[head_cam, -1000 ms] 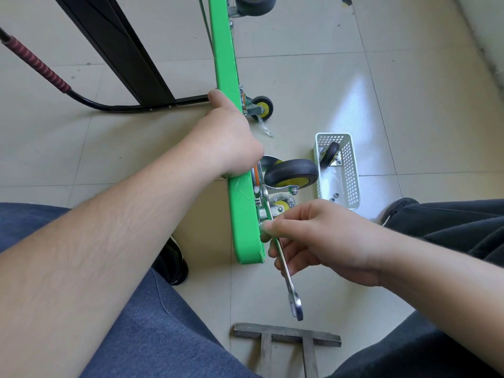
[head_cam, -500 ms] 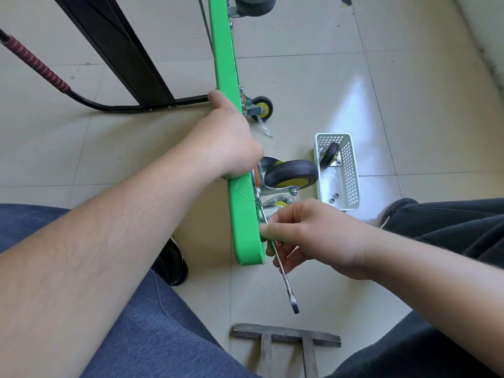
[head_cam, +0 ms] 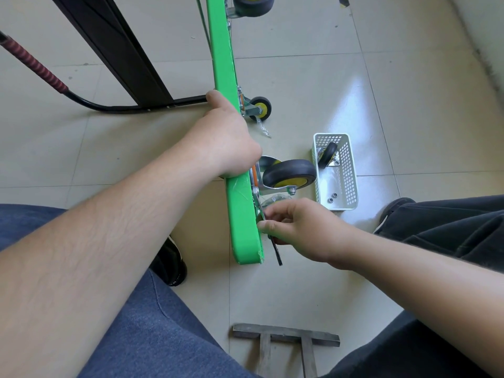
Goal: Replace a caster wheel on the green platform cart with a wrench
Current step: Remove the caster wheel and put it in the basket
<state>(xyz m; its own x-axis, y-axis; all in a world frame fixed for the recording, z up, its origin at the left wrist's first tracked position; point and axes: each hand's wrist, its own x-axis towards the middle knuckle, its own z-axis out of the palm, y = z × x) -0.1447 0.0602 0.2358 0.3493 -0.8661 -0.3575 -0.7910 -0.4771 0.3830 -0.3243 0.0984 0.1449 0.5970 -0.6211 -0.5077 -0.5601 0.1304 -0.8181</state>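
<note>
Green platform cart (head_cam: pixel 240 214) is standing on edge on the tile floor (head_cam: pixel 313 77), w/ its near corner just left of the right hand's fingertips. Right hand (head_cam: pixel 302 230) is pinching the wrench (head_cam: pixel 276 251), fingers curled together round the shank; the upper end is running under the fingers toward the caster plate, head hidden, lower end poking out below the thumb. Just above those fingers the caster wheel (head_cam: pixel 290 174), black tread w/ yellow hub, is sticking out from the deck's underside. Left hand (head_cam: pixel 226 143) is gripping the cart's edge above the wheel, fingers wrapped over the far side and out of sight, thumb lying along the green. Right of the wheel a white basket (head_cam: pixel 350 170) is holding a spare caster (head_cam: pixel 327 155) and two nuts (head_cam: pixel 332 197). No readable writing anywhere. Floor is glossy beige tile w/ glare; a metal T-frame (head_cam: pixel 286 336) is lying at the bottom, cut off by the frame edge.
</note>
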